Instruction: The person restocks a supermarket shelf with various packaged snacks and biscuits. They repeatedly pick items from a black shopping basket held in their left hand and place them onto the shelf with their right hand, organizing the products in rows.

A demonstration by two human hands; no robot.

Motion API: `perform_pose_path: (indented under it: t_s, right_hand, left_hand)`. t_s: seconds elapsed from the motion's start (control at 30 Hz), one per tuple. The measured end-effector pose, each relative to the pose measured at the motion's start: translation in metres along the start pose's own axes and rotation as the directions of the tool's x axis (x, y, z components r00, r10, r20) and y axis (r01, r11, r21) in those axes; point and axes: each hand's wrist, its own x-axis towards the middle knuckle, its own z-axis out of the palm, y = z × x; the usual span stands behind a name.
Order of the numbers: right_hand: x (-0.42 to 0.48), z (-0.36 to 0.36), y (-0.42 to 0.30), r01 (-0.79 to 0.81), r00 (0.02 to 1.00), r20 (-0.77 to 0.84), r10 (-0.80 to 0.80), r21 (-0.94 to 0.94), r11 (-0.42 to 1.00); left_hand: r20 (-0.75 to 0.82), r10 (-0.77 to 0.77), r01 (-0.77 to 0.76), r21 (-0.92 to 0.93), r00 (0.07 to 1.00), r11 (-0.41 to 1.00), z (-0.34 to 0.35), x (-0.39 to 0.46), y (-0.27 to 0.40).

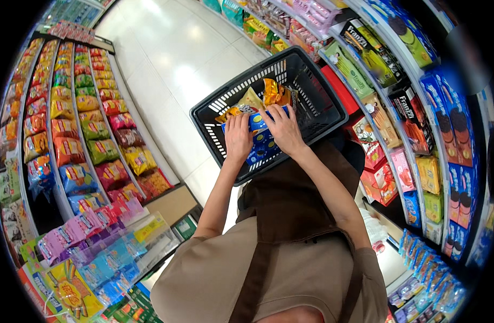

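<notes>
Before me is a black plastic shopping basket with slotted sides. My left hand and my right hand both reach into it. Their fingers rest on a blue cookie box printed with dark round biscuits, at the basket's near side. Whether the fingers grip the box or only lie on its top edge is partly hidden. Beyond the box lie an orange snack bag, a pale yellow snack bag and another golden bag beside my left fingers.
On the left stands a shelf of bagged chips. Shelves on the right hold boxed biscuits, curving close to the basket. Hanging candy packets jut out at lower left. Pale floor tiles run ahead between the shelves.
</notes>
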Motion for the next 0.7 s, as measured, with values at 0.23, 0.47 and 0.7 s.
perform_pose_path:
  t_s: [0.23,0.47,0.7]
  right_hand:
    - [-0.001,0.023,0.004,0.026,0.990,0.136,-0.029,0.025,0.999]
    - [0.000,0.055,0.009,0.039,0.968,0.249,-0.041,0.014,0.999]
    - [0.007,0.082,0.017,0.077,0.947,0.310,-0.080,0.022,0.997]
  left_hand:
    - [0.055,-0.060,0.062,-0.042,0.997,0.997,0.020,-0.014,-0.016]
    - [0.110,-0.082,0.085,-0.022,0.991,0.996,0.041,-0.017,-0.037]
    - [0.176,-0.138,0.140,-0.001,0.975,0.990,0.066,-0.020,-0.052]
